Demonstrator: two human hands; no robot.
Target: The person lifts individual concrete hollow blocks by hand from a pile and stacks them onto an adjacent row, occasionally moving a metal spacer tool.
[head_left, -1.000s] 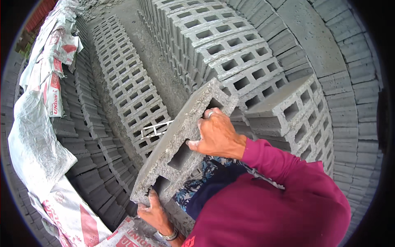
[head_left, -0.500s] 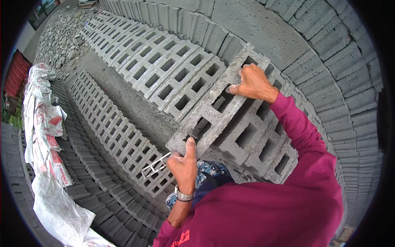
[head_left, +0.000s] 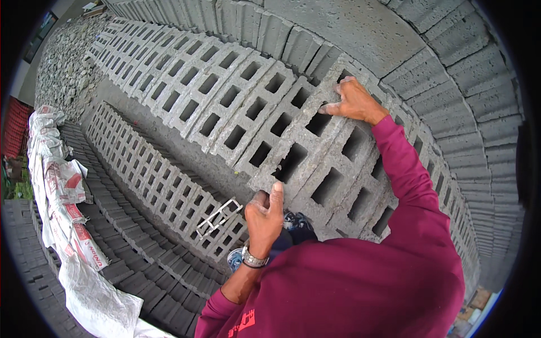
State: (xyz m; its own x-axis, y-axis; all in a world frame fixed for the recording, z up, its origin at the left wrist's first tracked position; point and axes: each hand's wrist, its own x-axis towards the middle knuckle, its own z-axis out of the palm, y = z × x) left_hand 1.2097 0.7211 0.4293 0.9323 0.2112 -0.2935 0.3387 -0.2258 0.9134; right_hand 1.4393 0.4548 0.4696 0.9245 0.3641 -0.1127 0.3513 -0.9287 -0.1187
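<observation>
A grey hollow concrete block [head_left: 304,137] lies at the near end of a long row of similar blocks, its holes facing up. My right hand [head_left: 358,102] is closed on its far end, with thumb and fingers at the rims of two holes. At the near end, my left hand [head_left: 264,222] has curled fingers and a raised thumb at the block's edge; its fingertips are partly hidden. Beside that hand, a light metal frame [head_left: 220,218] rests over a lower row of blocks [head_left: 152,163]. Maroon sleeves cover my arms, and a watch [head_left: 253,259] is on my left wrist.
High stacked block walls [head_left: 462,73] rise to the right and behind. White sacks [head_left: 65,186] lie over dark stacked blocks [head_left: 163,265] on the left. A gravel heap [head_left: 67,62] is at the far left. A narrow concrete strip [head_left: 186,143] runs between the two rows.
Both hands have brought the block down from a raised, tilted position to lie against the neighbouring blocks. The gap beneath it has closed, and my left thumb has shifted to its near edge.
</observation>
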